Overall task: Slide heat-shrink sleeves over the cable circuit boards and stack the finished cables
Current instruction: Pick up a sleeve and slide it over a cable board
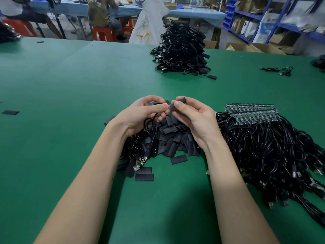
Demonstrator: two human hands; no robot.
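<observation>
My left hand (140,113) pinches the board end of a black cable (151,131) whose loop hangs below toward its USB plug. My right hand (191,117) pinches a black heat-shrink sleeve (182,100) between thumb and forefinger, its open end meeting the cable's board tip; the board itself is mostly hidden by my fingers. Under both hands lies a heap of flat black sleeves (172,140). To the right sits a bundle of unsleeved cables (274,148) with their green circuit boards (251,113) lined up. A tall stack of sleeved cables (182,51) stands further back.
The green table mat (70,85) spreads wide on the left, with stray sleeves (10,112) on it. A lone cable (277,69) lies at the far right. People sit at a blue table behind; blue shelving (263,16) and cardboard boxes stand at the back right.
</observation>
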